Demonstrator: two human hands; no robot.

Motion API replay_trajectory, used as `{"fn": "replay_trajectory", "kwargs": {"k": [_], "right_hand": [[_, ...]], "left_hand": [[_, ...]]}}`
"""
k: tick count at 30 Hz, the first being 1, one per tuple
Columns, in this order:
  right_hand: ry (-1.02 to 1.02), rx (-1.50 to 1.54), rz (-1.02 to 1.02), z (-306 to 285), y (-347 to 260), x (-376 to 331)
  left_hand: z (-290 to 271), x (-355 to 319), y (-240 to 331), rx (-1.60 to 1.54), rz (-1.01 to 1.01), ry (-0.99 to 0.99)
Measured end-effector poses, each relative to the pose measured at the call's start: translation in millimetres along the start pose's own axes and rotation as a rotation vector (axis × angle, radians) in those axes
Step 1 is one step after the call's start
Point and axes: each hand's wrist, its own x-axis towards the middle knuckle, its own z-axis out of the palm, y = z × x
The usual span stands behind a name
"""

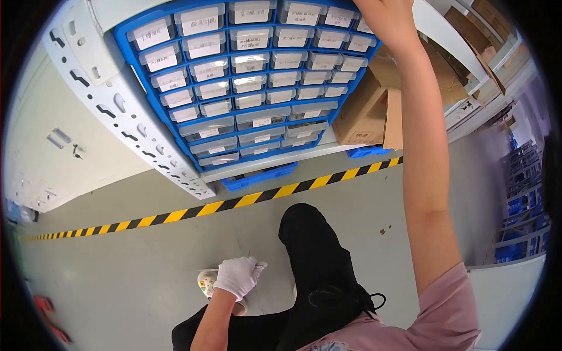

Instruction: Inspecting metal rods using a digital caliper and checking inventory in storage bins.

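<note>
My left hand [237,277], in a white glove, is closed above the floor near my shoe [206,281]. A thin, pale stick-like thing [206,269] pokes out of the fist; its kind is too small to make out. My bare right hand [386,20] reaches up to the top edge of the view, by the upper right corner of a blue drawer cabinet [230,58]. Its fingers run out of the picture, so what they touch is hidden. Rows of clear drawers [252,38] with white labels fill the cabinet.
A perforated white rack post [126,111] stands left of the cabinet. Cardboard boxes [360,114] sit on the shelf to its right. Blue bins [260,176] lie beneath the shelf. Black-and-yellow tape [252,199] crosses the grey floor. A pale metal cupboard [52,134] is at far left.
</note>
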Motion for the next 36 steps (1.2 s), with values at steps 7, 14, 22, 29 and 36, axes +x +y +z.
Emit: {"fn": "replay_trajectory", "kwargs": {"k": [7,14,22,29,36], "right_hand": [[0.048,-0.015,-0.018,13,1,-2],[0.114,-0.085,-0.078,1,13,2],[0.182,-0.030,-0.135,19,11,-3],[0.177,-0.029,-0.132,17,10,-5],[0.132,0.031,-0.073,18,6,-7]], "left_hand": [[5,-9,-12,-0.288,-0.120,0.639],[-42,-26,-57,-1.592,-0.418,1.028],[-66,-83,-122,-2.321,-0.698,1.738],[-74,-94,-136,-2.505,-0.711,1.767],[-82,-96,-133,-2.483,-0.643,1.845]]}}
